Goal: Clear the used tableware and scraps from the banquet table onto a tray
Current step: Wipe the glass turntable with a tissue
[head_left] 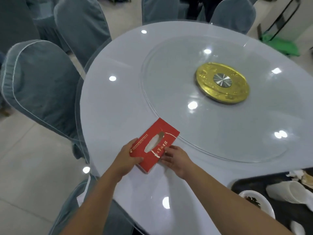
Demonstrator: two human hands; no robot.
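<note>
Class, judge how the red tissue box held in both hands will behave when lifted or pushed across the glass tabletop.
Probably light for its size: the red tissue box looks like thin card, held by the left hand and right hand. Likely to dent if squeezed, given its torn top opening. Would probably slide readily on the glossy glass tabletop.

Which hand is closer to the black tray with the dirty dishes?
The right hand. It holds the red cardboard tissue box on the side towards the black tray. The left hand grips the box's opposite side, farther from the tray.
</note>
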